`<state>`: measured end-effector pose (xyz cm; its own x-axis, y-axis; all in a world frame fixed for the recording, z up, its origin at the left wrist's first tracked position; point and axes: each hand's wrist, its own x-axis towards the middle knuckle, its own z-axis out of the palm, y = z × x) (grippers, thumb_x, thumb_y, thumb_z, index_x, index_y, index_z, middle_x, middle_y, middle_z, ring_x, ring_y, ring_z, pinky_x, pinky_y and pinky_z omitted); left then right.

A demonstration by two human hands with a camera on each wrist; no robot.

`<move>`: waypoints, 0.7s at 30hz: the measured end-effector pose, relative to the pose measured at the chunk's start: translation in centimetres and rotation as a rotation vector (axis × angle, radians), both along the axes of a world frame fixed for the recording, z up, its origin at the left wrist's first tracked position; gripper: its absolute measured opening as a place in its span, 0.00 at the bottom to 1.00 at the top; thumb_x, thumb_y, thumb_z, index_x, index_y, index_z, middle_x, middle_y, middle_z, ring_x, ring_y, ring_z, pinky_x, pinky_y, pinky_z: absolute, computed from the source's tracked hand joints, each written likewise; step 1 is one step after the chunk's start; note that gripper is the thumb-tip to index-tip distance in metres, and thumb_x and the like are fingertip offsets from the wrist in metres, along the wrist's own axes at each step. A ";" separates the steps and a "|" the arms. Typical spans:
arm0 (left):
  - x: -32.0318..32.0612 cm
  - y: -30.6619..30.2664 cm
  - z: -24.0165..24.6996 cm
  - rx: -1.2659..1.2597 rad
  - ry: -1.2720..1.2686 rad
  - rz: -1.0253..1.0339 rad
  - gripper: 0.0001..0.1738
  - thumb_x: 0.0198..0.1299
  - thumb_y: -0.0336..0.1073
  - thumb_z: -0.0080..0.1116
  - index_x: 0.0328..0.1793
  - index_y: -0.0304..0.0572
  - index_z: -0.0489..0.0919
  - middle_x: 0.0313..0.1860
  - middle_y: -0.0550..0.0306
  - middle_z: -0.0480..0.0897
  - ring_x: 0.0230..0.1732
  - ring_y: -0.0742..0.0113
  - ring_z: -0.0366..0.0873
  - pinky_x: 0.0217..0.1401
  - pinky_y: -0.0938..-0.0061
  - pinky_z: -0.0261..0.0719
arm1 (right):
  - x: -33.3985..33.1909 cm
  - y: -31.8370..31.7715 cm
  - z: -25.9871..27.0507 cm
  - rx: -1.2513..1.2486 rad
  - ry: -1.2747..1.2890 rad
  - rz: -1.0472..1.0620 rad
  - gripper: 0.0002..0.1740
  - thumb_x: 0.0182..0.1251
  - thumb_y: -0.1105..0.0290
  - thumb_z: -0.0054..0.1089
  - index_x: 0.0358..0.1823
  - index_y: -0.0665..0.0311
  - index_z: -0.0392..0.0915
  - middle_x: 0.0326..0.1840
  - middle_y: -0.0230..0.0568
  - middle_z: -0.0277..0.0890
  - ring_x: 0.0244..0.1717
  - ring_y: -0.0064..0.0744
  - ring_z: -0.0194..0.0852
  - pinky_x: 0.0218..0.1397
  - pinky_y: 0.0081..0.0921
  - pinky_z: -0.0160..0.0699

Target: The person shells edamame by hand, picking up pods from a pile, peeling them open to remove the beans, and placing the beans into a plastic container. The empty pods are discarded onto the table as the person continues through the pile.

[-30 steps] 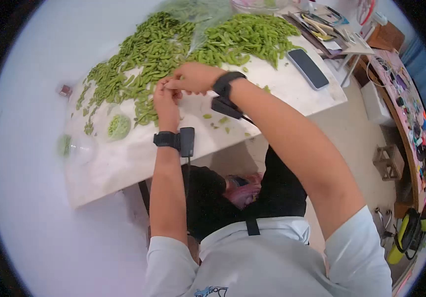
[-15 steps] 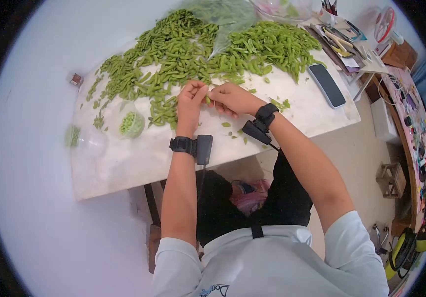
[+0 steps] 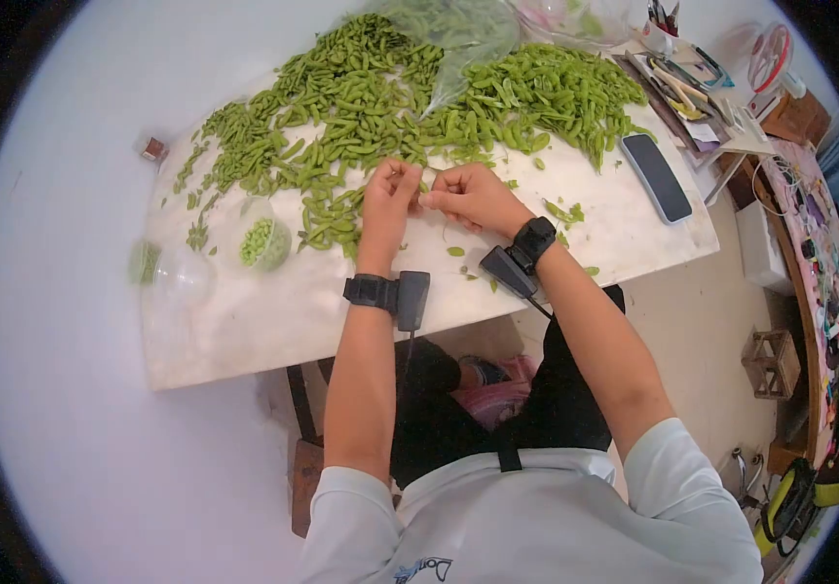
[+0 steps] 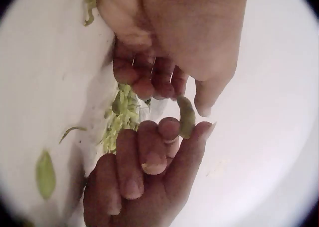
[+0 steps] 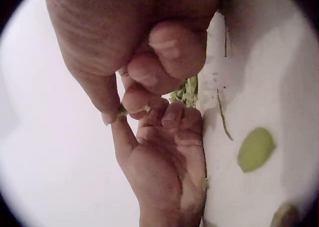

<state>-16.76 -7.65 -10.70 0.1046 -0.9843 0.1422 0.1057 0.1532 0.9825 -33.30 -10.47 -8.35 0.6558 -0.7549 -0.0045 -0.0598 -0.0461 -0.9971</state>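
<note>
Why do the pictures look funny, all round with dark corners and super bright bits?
Head view: dark corners circle the picture, and straight edges look bent; left wrist view: white glare beside the pod, with dim fingers; right wrist view: bright white on the left, the right hand in shade, and soft shadows across the tabletop.

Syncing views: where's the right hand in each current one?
Head: upper middle; the right hand is just right of the left hand.
Left wrist: bottom, left of centre, pinching a green pod.
Right wrist: across the top.
Shared landmark: the left hand, above it in left wrist, below it in right wrist.
</note>
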 end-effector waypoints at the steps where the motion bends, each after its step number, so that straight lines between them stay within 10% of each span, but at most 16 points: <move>1: -0.3 0.1 0.2 0.000 -0.025 0.001 0.12 0.63 0.42 0.55 0.36 0.41 0.72 0.22 0.68 0.71 0.22 0.81 0.66 0.25 0.84 0.65 | -0.1 0.1 0.0 -0.022 -0.010 -0.024 0.16 0.59 0.60 0.65 0.21 0.65 0.76 0.13 0.27 0.69 0.14 0.14 0.63 0.19 0.14 0.60; 21: -0.3 -0.2 -0.7 -0.003 -0.152 -0.055 0.17 0.66 0.44 0.49 0.26 0.43 0.71 0.19 0.69 0.68 0.22 0.82 0.61 0.25 0.84 0.59 | 0.3 -0.1 -1.5 -0.309 0.052 -0.054 0.17 0.66 0.62 0.52 0.28 0.69 0.78 0.18 0.37 0.74 0.19 0.23 0.69 0.26 0.24 0.68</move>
<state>-17.06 -7.87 -11.39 0.0279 -0.9874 0.1556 -0.0358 0.1546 0.9873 -32.95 -10.60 -9.86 0.6193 -0.7598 0.1980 -0.1211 -0.3417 -0.9320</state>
